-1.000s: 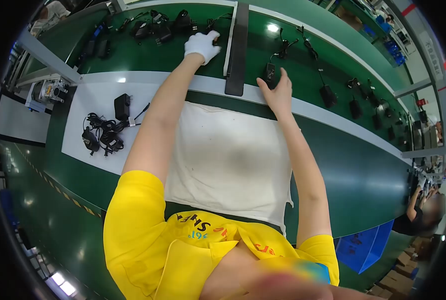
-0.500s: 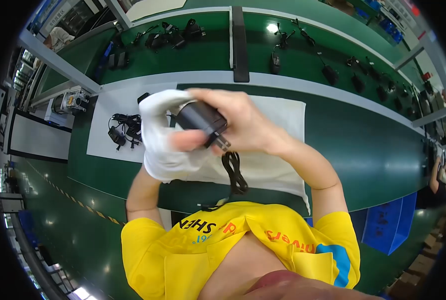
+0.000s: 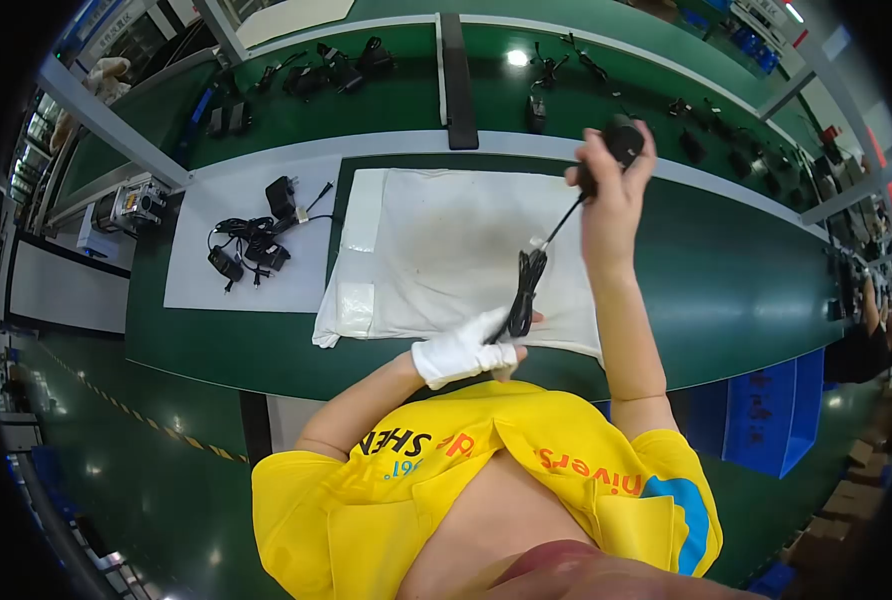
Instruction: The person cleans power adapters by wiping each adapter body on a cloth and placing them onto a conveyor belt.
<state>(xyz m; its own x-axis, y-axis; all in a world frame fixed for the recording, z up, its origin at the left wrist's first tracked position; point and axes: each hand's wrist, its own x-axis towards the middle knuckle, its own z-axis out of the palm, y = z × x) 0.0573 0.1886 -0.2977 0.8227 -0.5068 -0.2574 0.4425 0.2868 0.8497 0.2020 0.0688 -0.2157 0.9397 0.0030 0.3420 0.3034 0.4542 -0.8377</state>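
My bare right hand (image 3: 611, 190) is raised over the back right of the white cloth (image 3: 456, 240), its fingers wrapped round a black power adapter (image 3: 621, 145). From the adapter a cable runs down to a tied black cable bundle (image 3: 526, 290) above the cloth's front right. My left hand (image 3: 471, 350), in a white glove with bare fingertips, is closed on the lower end of that bundle, near my shirt. Left of the cloth, more black adapters and tangled cables (image 3: 251, 235) lie on a white sheet (image 3: 191, 290).
Beyond the table's pale rail (image 3: 386, 145), a green belt (image 3: 406, 105) carries several black adapters, with a dark bar (image 3: 456, 90) across it. A metal device (image 3: 138, 207) stands at the left. A blue bin (image 3: 771, 415) is at the lower right, and a person (image 3: 861, 345) at the far right.
The adapter, held between both hands half a second ago, has moved up and right in my right hand. My left hand has dropped toward my shirt and closed on the cable bundle.
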